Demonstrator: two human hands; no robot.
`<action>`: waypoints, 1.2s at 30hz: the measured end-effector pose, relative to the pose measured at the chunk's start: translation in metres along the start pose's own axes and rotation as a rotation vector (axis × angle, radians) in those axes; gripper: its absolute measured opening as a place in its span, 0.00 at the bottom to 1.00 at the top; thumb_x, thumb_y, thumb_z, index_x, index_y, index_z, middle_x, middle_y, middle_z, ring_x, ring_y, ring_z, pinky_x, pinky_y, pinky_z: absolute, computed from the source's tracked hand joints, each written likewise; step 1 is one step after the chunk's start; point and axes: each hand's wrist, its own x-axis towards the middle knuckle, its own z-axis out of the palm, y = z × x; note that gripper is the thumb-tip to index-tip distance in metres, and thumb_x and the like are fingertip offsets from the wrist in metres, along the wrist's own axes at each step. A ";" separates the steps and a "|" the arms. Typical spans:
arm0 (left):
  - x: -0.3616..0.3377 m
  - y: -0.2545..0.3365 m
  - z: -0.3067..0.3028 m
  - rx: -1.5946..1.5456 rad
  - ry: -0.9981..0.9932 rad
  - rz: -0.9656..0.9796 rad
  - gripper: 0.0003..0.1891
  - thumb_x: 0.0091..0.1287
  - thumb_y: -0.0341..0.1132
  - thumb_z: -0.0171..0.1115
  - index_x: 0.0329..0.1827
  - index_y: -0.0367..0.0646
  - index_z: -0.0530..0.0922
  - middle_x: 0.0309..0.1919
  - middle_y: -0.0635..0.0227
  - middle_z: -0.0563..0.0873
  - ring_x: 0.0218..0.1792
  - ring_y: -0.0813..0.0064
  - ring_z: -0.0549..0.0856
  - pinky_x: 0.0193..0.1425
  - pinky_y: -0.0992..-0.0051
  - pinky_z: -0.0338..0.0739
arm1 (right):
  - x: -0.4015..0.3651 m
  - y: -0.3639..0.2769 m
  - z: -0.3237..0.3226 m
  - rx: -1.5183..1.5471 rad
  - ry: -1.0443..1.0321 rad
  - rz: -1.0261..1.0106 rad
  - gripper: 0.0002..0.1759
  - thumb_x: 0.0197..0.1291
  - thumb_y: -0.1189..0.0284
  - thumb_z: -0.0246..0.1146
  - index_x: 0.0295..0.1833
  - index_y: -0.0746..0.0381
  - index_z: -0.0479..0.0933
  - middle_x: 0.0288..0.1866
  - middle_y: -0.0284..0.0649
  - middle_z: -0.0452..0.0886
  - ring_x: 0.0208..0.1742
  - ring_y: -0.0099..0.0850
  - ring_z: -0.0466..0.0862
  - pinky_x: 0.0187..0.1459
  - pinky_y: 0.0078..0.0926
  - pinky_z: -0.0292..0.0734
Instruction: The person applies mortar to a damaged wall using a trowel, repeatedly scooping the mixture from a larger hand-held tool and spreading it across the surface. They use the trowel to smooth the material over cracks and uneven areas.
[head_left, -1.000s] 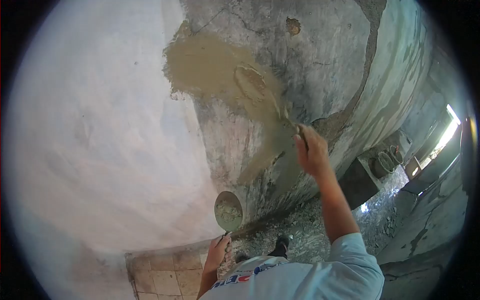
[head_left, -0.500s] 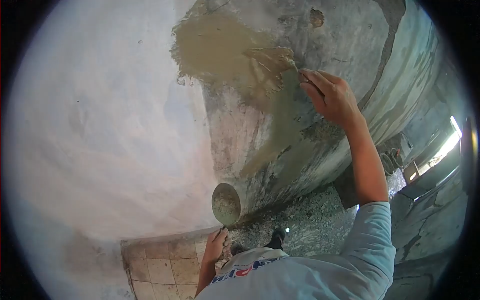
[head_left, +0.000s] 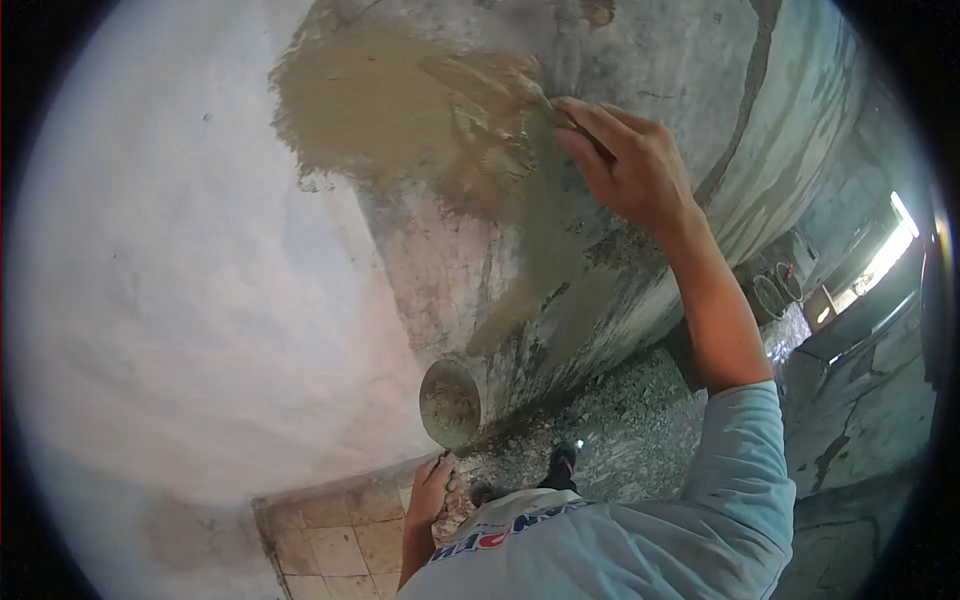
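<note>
Rough grey wall (head_left: 650,60) meets a smoother, pale section (head_left: 200,300) on the left, above a rubble-strewn floor (head_left: 620,410). High on the grey side, the right hand (head_left: 635,170) pinches a thin, paste-smeared tool (head_left: 546,100) at the right end of a damp-looking tan patch (head_left: 360,110). Lower down, the left hand (head_left: 432,488) grips the handle of a round greenish pan (head_left: 456,437) with some paste (head_left: 450,398) inside. I'd judge this the spreading step; the next stroke calls for a flat edge and even pressure. Blue-and-red lettering (head_left: 510,530) crosses the pale shirt (head_left: 650,545), too warped to read.
</note>
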 end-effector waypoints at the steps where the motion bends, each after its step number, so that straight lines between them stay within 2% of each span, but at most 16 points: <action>1: 0.000 0.001 0.005 0.018 -0.010 -0.005 0.10 0.80 0.40 0.56 0.40 0.46 0.72 0.22 0.76 0.71 0.17 0.82 0.71 0.18 0.76 0.63 | 0.004 0.003 0.002 0.013 0.030 -0.024 0.14 0.69 0.63 0.69 0.54 0.58 0.87 0.48 0.45 0.91 0.44 0.45 0.91 0.43 0.38 0.87; 7: -0.012 -0.013 0.019 0.046 -0.037 0.013 0.12 0.81 0.40 0.55 0.38 0.46 0.70 0.21 0.76 0.71 0.14 0.82 0.70 0.16 0.76 0.62 | 0.014 0.010 -0.002 0.026 0.102 -0.111 0.16 0.72 0.61 0.67 0.54 0.61 0.87 0.48 0.47 0.91 0.45 0.47 0.91 0.45 0.41 0.87; 9: -0.016 -0.014 0.020 0.022 -0.040 0.001 0.12 0.81 0.40 0.55 0.38 0.46 0.70 0.21 0.76 0.71 0.14 0.82 0.69 0.16 0.76 0.61 | 0.008 0.013 -0.003 0.048 0.081 -0.057 0.16 0.72 0.62 0.66 0.54 0.62 0.87 0.47 0.47 0.91 0.44 0.47 0.91 0.44 0.40 0.86; 13: -0.023 -0.027 0.011 -0.021 -0.034 0.003 0.13 0.81 0.40 0.55 0.38 0.45 0.70 0.21 0.75 0.70 0.14 0.82 0.69 0.17 0.76 0.60 | -0.015 0.016 -0.020 0.133 -0.114 0.162 0.16 0.72 0.63 0.67 0.55 0.63 0.86 0.42 0.46 0.90 0.41 0.48 0.90 0.42 0.40 0.86; 16: -0.025 -0.032 -0.002 -0.063 -0.021 -0.001 0.13 0.81 0.40 0.55 0.37 0.45 0.70 0.20 0.75 0.70 0.14 0.81 0.69 0.17 0.76 0.60 | -0.049 0.023 -0.017 0.069 -0.090 0.064 0.15 0.71 0.63 0.68 0.55 0.62 0.85 0.40 0.44 0.89 0.38 0.48 0.89 0.41 0.41 0.85; 19: -0.023 -0.032 -0.008 -0.057 0.014 0.038 0.13 0.81 0.40 0.55 0.37 0.45 0.70 0.20 0.74 0.70 0.14 0.81 0.69 0.17 0.75 0.61 | -0.061 0.017 -0.020 0.010 -0.160 0.145 0.15 0.70 0.63 0.68 0.55 0.60 0.86 0.42 0.42 0.90 0.37 0.47 0.89 0.40 0.41 0.85; 22: -0.024 -0.027 -0.008 -0.039 0.075 0.011 0.13 0.81 0.40 0.55 0.37 0.45 0.71 0.20 0.74 0.69 0.15 0.80 0.69 0.16 0.75 0.60 | -0.059 0.022 -0.014 -0.050 -0.203 0.096 0.14 0.70 0.63 0.68 0.55 0.59 0.86 0.44 0.43 0.90 0.38 0.45 0.90 0.39 0.40 0.85; 31: -0.019 -0.017 -0.008 -0.105 0.082 -0.032 0.11 0.81 0.40 0.56 0.39 0.47 0.71 0.21 0.74 0.70 0.15 0.81 0.68 0.16 0.76 0.60 | -0.003 0.019 -0.010 -0.028 -0.031 0.022 0.15 0.70 0.62 0.69 0.55 0.60 0.87 0.46 0.45 0.91 0.44 0.47 0.91 0.44 0.39 0.87; 36: -0.019 -0.020 -0.010 -0.067 0.074 -0.024 0.11 0.81 0.40 0.56 0.39 0.47 0.71 0.21 0.75 0.70 0.14 0.81 0.69 0.17 0.76 0.61 | 0.003 0.022 -0.014 0.022 0.055 -0.038 0.15 0.70 0.63 0.69 0.54 0.61 0.87 0.46 0.47 0.91 0.41 0.47 0.91 0.43 0.39 0.86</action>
